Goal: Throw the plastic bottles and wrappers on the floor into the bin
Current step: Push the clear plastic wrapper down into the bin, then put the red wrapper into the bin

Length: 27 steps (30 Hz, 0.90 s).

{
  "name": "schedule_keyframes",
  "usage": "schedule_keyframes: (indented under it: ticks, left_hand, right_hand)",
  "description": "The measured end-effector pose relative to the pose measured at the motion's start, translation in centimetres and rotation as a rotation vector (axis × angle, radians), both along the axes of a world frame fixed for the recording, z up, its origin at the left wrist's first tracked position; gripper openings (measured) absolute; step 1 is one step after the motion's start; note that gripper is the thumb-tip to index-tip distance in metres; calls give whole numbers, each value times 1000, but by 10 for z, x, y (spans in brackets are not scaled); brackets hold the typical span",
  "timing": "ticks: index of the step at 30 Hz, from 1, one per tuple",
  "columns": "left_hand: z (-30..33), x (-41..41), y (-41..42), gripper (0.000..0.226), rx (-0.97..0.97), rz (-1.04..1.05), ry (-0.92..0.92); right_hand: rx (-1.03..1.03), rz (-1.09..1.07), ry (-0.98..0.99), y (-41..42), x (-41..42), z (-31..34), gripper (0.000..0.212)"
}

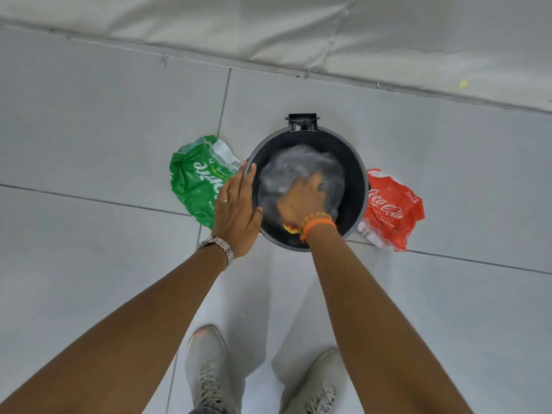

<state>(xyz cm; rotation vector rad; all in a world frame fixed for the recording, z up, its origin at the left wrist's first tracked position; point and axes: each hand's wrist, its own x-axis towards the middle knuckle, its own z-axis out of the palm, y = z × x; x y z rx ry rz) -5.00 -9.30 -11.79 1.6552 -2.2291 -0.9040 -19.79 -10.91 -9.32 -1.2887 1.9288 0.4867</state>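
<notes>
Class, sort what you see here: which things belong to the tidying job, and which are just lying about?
Job: black bin; green Sprite wrapper; red Coca-Cola wrapper; clear plastic in the bin; left hand; right hand.

Lying about: white padded mat; yellow scrap.

The floor [89,138] is laid with large pale grey tiles, glossy, with thin dark grout lines [224,100] running between them. Along the far side lies a white padded mat [268,28], creased and seamed, its edge running diagonally. The light is even and soft.
</notes>
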Motion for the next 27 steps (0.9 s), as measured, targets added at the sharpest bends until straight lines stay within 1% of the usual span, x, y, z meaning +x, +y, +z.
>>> schedule_keyframes:
  ticks: [1,2,3,4,5,6,7,8,9,10,11,13,14,15,16,17,19,21,22,24,25,26,27]
  left_hand:
    - [-1,0,1,84,-1,9,6]
    - [-2,1,2,84,-1,23,9]
    - [-4,0,2,85,5,32,11]
    - [-5,0,2,85,7,40,10]
    - [-5,1,2,85,1,48,6]
    - [-5,0,3,85,-13,51,6]
    - [-5,-1,3,85,-33,51,13]
    - [-7,-2,3,85,-46,51,24]
    - [-8,-3,4,84,-54,54,37]
    - [-9,-3,5,84,-59,61,51]
    - [-12,-4,5,84,-64,73,62]
    - [-15,-4,6,84,-77,98,77]
    - [-16,-5,6,84,-83,111,90]
    - [-18,-5,7,84,-91,128,106]
    - [-19,-6,7,83,-98,139,120]
    - [-20,-8,8,83,-105,147,133]
    - [-20,-10,10,83,-104,167,141]
    - [-18,-11,9,82,-85,182,142]
    - [-18,-10,8,82,-80,173,132]
    - [-15,-9,7,78,-88,131,88]
    - [-13,-7,7,74,-88,120,71]
    - [-12,-5,7,71,-73,125,67]
    - [-12,-3,8,69,-47,151,78]
  right_hand:
    - [132,56,-67,-5,1,-12,68]
    - [179,81,-144,-10,1,-12,68]
    - [99,27,-214,-11,-5,-9,61]
    - [-80,-102,-268,-9,-15,0,55]
    - [-338,-311,-265,-4,-27,12,51]
    - [-621,-505,-200,2,-43,21,49]
    - [-861,-642,-125,10,-66,26,44]
    - [-998,-733,-58,21,-91,22,40]
    - [-1015,-779,-5,33,-115,8,38]
    - [-923,-800,21,42,-136,-12,41]
    - [-738,-783,39,50,-155,-38,52]
    - [-264,-629,96,70,-176,-88,87]
    - [-75,-525,125,82,-181,-109,102]
    - [32,-418,148,94,-181,-128,110]
    - [44,-344,173,104,-180,-146,109]
    - [-7,-324,196,111,-177,-155,102]
    - [-192,-392,201,120,-167,-160,79]
    - [-396,-559,183,121,-161,-142,57]
    - [-528,-686,183,121,-159,-126,49]
    - [-821,-894,187,118,-155,-66,45]
    - [-976,-938,158,114,-149,-25,45]
    - [-1112,-948,69,112,-142,15,47]
    - [-1202,-945,-56,110,-129,55,52]
